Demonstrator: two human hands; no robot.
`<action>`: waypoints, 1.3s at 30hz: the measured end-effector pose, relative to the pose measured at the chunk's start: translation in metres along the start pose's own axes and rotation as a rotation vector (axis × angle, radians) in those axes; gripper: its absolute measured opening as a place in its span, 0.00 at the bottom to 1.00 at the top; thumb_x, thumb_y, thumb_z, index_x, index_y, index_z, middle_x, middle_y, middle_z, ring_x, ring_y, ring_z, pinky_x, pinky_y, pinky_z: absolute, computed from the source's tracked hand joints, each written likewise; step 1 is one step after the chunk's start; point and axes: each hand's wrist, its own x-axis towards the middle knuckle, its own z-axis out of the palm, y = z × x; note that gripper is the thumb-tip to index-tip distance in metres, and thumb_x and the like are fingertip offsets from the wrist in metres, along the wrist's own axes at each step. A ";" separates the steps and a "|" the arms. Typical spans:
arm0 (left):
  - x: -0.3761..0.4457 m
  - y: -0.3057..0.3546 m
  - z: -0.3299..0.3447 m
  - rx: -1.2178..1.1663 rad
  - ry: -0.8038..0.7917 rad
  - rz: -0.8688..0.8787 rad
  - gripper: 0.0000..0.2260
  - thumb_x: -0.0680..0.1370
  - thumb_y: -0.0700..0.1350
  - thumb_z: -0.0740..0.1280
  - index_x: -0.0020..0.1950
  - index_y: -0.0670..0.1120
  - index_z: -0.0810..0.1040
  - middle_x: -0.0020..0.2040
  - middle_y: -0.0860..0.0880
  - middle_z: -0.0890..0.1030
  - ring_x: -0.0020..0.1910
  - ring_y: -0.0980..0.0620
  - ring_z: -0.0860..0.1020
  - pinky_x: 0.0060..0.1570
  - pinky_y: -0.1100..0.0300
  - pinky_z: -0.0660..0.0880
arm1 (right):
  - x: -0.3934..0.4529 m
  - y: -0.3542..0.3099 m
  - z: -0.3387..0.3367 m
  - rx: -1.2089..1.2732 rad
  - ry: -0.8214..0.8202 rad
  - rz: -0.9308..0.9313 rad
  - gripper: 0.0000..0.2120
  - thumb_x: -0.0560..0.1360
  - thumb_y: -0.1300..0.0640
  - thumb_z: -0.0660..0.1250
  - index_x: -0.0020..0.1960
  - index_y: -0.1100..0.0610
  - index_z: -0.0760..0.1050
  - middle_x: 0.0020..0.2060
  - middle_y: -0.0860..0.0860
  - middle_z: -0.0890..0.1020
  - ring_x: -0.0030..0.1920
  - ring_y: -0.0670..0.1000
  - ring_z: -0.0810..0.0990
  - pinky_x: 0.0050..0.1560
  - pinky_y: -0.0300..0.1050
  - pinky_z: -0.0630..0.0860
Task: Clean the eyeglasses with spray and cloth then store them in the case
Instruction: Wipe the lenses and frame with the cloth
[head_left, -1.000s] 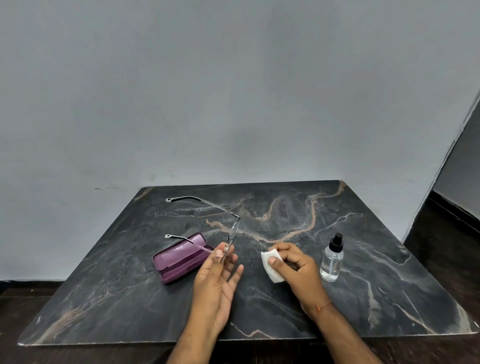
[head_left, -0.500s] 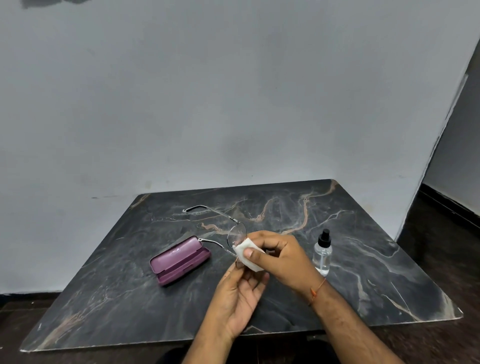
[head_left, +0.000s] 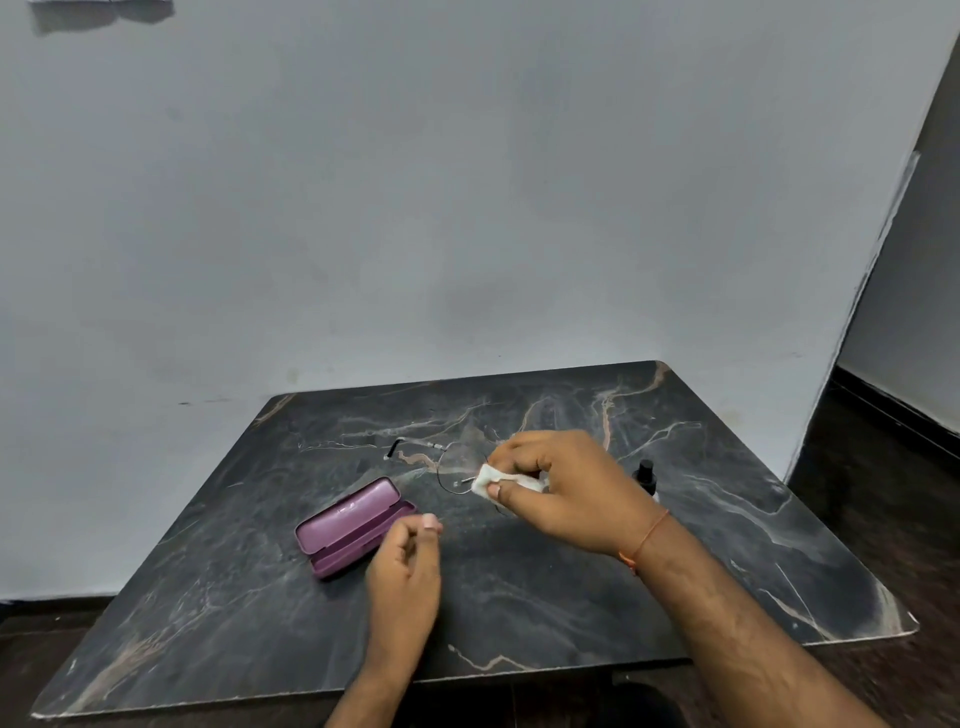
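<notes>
Head view, purple case (head_left: 353, 525) open, empty, right hand (head_left: 566, 493) pinching cloth (head_left: 491, 480), left hand (head_left: 408, 566) curled.

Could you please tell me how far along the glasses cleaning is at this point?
Spraying cannot be confirmed, though the spray bottle stands set aside. In hand: the right hand rubs the white cloth on the eyeglasses; whether the left hand holds them is unclear. Left: putting them in the open purple case.

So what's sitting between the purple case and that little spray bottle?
In the head view, between the purple case and the spray bottle are the eyeglasses, held off the table, and the right hand pressing a white cloth on them.
</notes>
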 end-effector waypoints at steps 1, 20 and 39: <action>0.001 -0.003 -0.007 0.025 0.022 0.071 0.09 0.87 0.46 0.66 0.48 0.53 0.81 0.38 0.45 0.79 0.34 0.52 0.75 0.36 0.61 0.73 | 0.001 -0.002 -0.003 -0.090 -0.041 -0.019 0.07 0.79 0.49 0.71 0.50 0.49 0.87 0.51 0.38 0.86 0.50 0.43 0.84 0.49 0.50 0.82; -0.007 -0.006 -0.023 0.302 -0.250 0.277 0.06 0.87 0.54 0.60 0.55 0.59 0.75 0.43 0.57 0.84 0.40 0.51 0.82 0.41 0.54 0.78 | 0.015 -0.004 0.011 -0.695 -0.399 -0.132 0.12 0.81 0.49 0.63 0.55 0.46 0.84 0.58 0.40 0.84 0.56 0.50 0.83 0.47 0.51 0.83; -0.005 0.000 -0.012 0.375 -0.256 0.356 0.08 0.88 0.53 0.59 0.54 0.57 0.77 0.36 0.59 0.85 0.27 0.59 0.77 0.32 0.68 0.68 | 0.019 0.010 0.020 -0.770 -0.427 -0.085 0.11 0.80 0.48 0.62 0.50 0.48 0.83 0.50 0.43 0.84 0.52 0.51 0.80 0.44 0.51 0.83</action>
